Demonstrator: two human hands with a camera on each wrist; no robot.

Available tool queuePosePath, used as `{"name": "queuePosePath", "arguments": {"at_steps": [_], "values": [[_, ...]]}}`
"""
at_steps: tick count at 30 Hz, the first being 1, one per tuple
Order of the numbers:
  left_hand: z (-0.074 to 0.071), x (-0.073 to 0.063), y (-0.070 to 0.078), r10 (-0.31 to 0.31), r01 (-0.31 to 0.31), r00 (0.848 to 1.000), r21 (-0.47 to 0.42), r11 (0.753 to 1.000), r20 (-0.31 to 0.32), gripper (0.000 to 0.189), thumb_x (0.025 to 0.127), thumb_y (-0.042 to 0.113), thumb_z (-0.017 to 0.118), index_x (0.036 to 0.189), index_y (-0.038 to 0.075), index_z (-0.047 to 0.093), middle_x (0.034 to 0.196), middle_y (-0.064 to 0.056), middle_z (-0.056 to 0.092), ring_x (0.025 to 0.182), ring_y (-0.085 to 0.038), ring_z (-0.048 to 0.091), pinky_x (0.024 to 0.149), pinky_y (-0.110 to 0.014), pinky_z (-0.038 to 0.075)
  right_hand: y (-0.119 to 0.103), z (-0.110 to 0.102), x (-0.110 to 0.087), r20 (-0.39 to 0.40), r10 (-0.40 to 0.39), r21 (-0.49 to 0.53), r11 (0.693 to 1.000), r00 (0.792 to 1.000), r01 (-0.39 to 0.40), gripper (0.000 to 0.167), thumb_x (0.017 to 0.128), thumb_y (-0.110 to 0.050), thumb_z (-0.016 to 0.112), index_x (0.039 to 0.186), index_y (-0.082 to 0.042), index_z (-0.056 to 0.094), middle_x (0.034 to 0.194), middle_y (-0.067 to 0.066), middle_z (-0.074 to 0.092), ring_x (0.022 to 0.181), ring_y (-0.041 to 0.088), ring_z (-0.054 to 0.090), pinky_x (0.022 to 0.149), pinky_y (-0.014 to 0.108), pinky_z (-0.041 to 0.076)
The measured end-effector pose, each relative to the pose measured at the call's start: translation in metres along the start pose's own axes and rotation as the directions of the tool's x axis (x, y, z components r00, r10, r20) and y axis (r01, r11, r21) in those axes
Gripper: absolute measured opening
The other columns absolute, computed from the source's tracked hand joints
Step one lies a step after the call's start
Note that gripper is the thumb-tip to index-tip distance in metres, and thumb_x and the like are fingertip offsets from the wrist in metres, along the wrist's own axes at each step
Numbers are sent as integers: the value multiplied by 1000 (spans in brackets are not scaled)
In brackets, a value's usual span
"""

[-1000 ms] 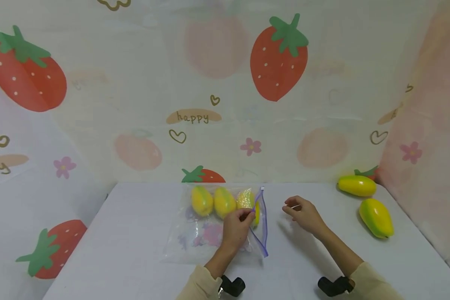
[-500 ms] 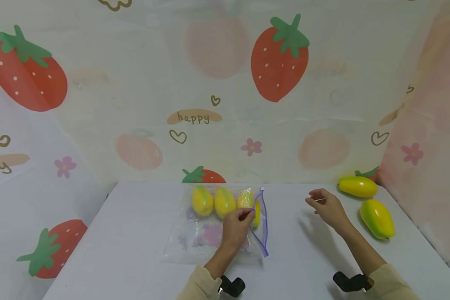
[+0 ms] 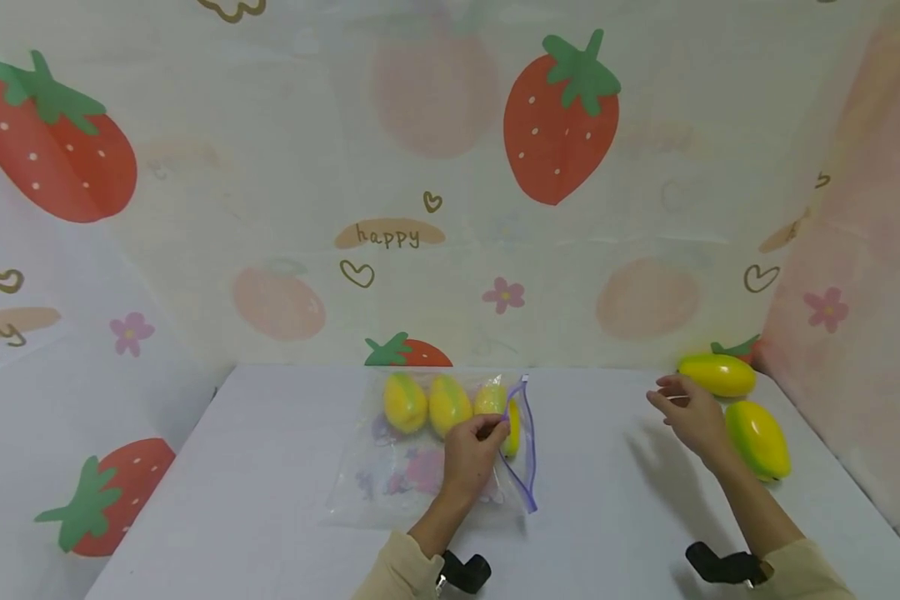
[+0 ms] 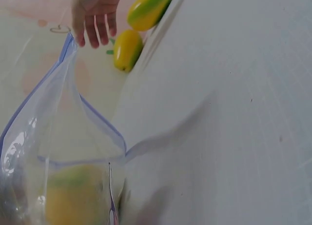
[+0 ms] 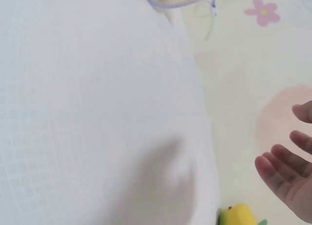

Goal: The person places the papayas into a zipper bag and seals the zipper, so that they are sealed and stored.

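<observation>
A clear zip bag (image 3: 360,483) with a purple zip edge lies on the table, its mouth spread toward the right. Inside it are several yellow-green mangoes, the leftmost mango (image 3: 405,403) at its far side. My left hand (image 3: 471,462) pinches the near lip of the bag's mouth; in the left wrist view the raised opening of the bag (image 4: 63,112) shows. Over the table at the right, my right hand (image 3: 693,417) holds nothing, its fingers loosely bent. It is nearest two loose mangoes, a far mango (image 3: 720,375) and a nearer mango (image 3: 761,442), partly behind the hand and forearm.
A white-covered table (image 3: 270,467) bears everything. Behind it rises a backdrop (image 3: 450,250) printed with strawberries and flowers, and a pinkish side panel (image 3: 855,400) borders the right edge. Black wrist mounts sit at both sleeves.
My right hand has moved right, away from the bag and up to the two loose mangoes. My left hand has kept its pinch on the bag in the same place.
</observation>
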State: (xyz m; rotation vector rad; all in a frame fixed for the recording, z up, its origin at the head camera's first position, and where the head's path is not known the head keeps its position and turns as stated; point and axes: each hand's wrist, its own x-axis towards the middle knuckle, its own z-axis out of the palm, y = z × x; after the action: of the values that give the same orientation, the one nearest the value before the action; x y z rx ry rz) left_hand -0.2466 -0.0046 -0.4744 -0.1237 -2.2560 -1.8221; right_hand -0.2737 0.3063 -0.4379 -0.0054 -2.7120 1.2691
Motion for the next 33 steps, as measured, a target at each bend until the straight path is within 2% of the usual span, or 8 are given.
{"name": "queuePosePath", "arguments": {"at_steps": [4,7,10,15,16,22,28,33], "values": [[-1,0,1,-14,14,1000,-10,1000,2,19,90,18,68,97,2,75,88,-9,74,75,-6,60,68,-15,51,3,-9,-3,-40,-5,-48,999,999,3,50,99,-32,54,130,7,49,122,31,57,103,40,59,69,14,49],[-1,-1,2,-28,28,1000,-17,999,6,19,90,18,68,98,3,75,89,-9,74,75,-6,60,69,-14,51,7,-17,-6,-58,-13,-95,995,998,7,51,99,-33,54,129,8,50,122,33,57,107,45,58,76,31,56],[-2,0,3,-31,32,1000,-22,999,2,19,90,18,68,97,2,75,89,-9,74,75,-6,60,69,-14,51,11,-25,-7,-78,-13,-134,991,997,2,53,99,-36,53,129,8,51,122,33,58,109,46,57,80,45,55],[-2,0,5,-31,31,1000,-28,999,-4,18,90,17,68,97,2,75,88,-10,74,75,-7,59,69,-15,51,21,-37,-9,-129,4,-164,986,992,-25,50,99,-34,54,127,8,52,117,31,61,106,43,59,70,24,48],[-2,0,5,-33,33,999,-29,999,-4,18,90,17,68,97,2,75,88,-10,74,75,-7,59,69,-14,51,23,-40,-9,-138,5,-170,985,990,-29,50,99,-34,55,126,8,53,116,31,61,105,44,59,69,24,46],[-2,1,5,-45,45,999,-38,998,1,19,90,18,68,96,2,75,88,-10,74,75,-7,59,69,-14,51,35,-53,-11,-158,60,-164,983,986,-86,53,100,-35,52,128,10,50,120,34,58,108,48,56,80,45,47],[-2,2,4,-38,38,999,-50,998,-3,18,89,17,69,95,1,75,87,-11,74,74,-7,60,68,-13,50,46,-61,-15,-209,106,-147,979,972,-138,55,99,-36,50,131,10,48,126,34,54,112,47,53,79,40,46],[-4,0,4,-30,30,1000,-39,999,4,18,89,18,70,95,2,75,87,-11,74,74,-7,59,68,-13,50,51,-67,-19,-213,206,-116,965,955,-234,58,100,-37,47,135,9,43,133,35,47,118,49,47,92,57,45]]}}
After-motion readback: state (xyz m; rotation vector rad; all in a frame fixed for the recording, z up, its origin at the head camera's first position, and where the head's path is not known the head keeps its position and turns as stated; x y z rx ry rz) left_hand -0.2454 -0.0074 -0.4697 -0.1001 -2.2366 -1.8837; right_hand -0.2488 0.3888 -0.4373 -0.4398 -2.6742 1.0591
